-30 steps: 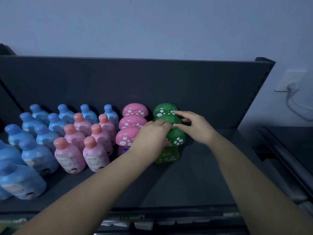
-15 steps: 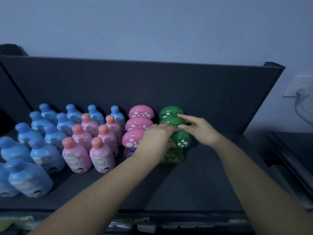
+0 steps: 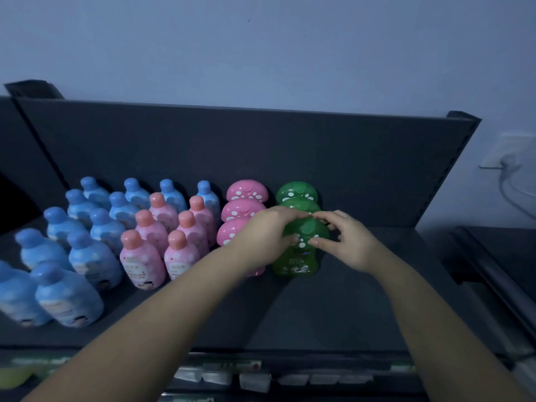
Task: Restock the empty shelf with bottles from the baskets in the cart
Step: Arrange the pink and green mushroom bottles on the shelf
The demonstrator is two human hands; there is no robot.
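Hands meet over the front green bottle [image 3: 295, 264], which stands upright on the shelf [image 3: 333, 311], right of centre. Its long axis is vertical, the spotted mushroom cap points up, and the label faces the near edge.

The left hand [image 3: 261, 237] comes in from the left with its fingers curled over the cap's top and its thumb low on the cap's near side. The right hand [image 3: 349, 242] comes in from the right and grasps the same cap, fingers bent over the top and thumb pressed on the near face. The fingertips of the two hands almost touch above the cap.

Two more green bottles [image 3: 296, 192] stand in file just behind it, toward the back panel [image 3: 232, 146]. Just left runs a file of pink mushroom bottles [image 3: 246, 193]; the nearest is partly hidden by the left wrist. Further left stand pink round-capped bottles [image 3: 142, 264] in two files, then blue bottles [image 3: 92, 258] filling the left of the shelf, all upright. Label strips [image 3: 255, 382] line the shelf's near edge. A wall socket [image 3: 499, 153] with a cable sits on the far right.
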